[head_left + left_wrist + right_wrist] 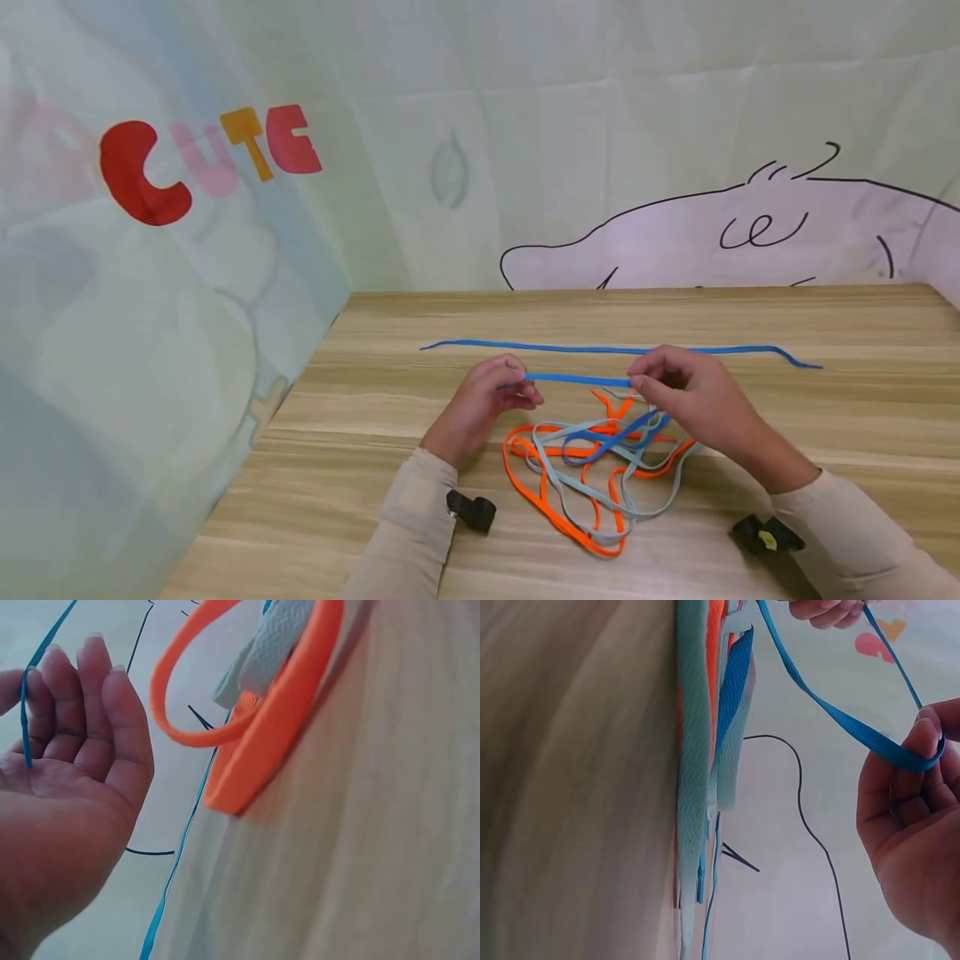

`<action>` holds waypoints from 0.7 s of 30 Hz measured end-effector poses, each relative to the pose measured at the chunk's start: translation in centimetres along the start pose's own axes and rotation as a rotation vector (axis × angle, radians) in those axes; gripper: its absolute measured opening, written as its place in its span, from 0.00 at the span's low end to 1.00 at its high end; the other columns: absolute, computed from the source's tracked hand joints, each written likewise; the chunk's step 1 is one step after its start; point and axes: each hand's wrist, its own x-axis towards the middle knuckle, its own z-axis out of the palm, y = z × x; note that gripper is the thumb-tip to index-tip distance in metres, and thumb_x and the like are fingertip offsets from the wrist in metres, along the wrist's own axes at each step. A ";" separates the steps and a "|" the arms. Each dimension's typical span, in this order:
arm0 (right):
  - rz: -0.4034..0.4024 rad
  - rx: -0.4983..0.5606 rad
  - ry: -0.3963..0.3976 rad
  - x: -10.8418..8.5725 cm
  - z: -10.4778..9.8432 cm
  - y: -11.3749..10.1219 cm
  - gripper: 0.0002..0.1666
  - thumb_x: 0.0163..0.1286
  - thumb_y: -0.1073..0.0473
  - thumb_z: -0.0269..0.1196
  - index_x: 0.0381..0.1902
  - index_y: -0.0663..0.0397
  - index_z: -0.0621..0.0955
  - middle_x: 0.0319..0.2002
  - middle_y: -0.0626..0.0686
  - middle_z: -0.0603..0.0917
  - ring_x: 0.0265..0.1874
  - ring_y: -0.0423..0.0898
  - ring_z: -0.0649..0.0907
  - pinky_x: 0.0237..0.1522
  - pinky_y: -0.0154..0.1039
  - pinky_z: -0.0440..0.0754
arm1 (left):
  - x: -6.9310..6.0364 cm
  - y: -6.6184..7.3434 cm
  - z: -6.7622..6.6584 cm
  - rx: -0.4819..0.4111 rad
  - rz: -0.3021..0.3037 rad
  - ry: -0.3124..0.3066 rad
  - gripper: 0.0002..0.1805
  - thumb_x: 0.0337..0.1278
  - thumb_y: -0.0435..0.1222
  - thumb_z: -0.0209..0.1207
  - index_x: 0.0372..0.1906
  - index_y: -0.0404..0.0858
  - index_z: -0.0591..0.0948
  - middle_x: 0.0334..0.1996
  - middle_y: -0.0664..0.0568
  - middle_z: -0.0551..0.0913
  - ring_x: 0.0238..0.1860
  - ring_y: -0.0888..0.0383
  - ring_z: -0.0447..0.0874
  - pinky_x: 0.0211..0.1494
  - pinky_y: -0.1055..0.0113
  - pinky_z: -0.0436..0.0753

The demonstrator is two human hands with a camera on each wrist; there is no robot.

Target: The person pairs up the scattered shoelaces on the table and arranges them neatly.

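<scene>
A blue lace [577, 380] is stretched between the two hands above the table. The left hand [483, 404] pinches its left end between thumb and forefinger; in the left wrist view the lace tail [27, 731] hangs over the palm of the left hand [82, 772]. The right hand [701, 400] pinches the lace between thumb and forefinger. In the right wrist view the blue lace [855, 729] loops round the fingers of the right hand [922, 832]. Below the hands lies a tangle of orange laces [551, 512], pale grey-blue laces [660, 510] and blue lace.
Another blue lace [555, 347] lies nearly straight across the table [337, 467], beyond the hands. Black wrist cameras are on both sleeves. Printed cloth [420, 100] hangs behind and to the left of the table.
</scene>
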 end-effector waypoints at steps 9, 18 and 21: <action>-0.030 0.115 -0.024 0.0 -0.6 0.3 0.04 0.71 0.63 0.64 0.42 0.56 0.83 0.29 0.52 0.82 0.25 0.48 0.80 0.30 0.39 0.82 | -0.1 0.0 -0.6 -0.114 0.021 0.099 0.10 0.67 0.32 0.46 0.30 0.38 0.74 0.28 0.49 0.80 0.34 0.53 0.84 0.47 0.60 0.82; -0.039 0.157 -0.017 0.1 -1.5 0.4 0.04 0.73 0.65 0.62 0.43 0.59 0.82 0.25 0.54 0.80 0.24 0.49 0.79 0.31 0.38 0.83 | 0.0 0.0 -1.3 -0.209 0.050 0.183 0.11 0.67 0.33 0.46 0.28 0.40 0.75 0.26 0.51 0.79 0.31 0.54 0.83 0.45 0.61 0.82; -0.033 0.167 -0.004 0.2 -1.7 0.5 0.04 0.73 0.65 0.62 0.43 0.60 0.82 0.26 0.55 0.80 0.24 0.49 0.79 0.31 0.40 0.83 | 0.0 0.1 -1.4 -0.223 0.047 0.212 0.11 0.66 0.33 0.48 0.27 0.40 0.75 0.25 0.51 0.79 0.30 0.55 0.82 0.44 0.62 0.82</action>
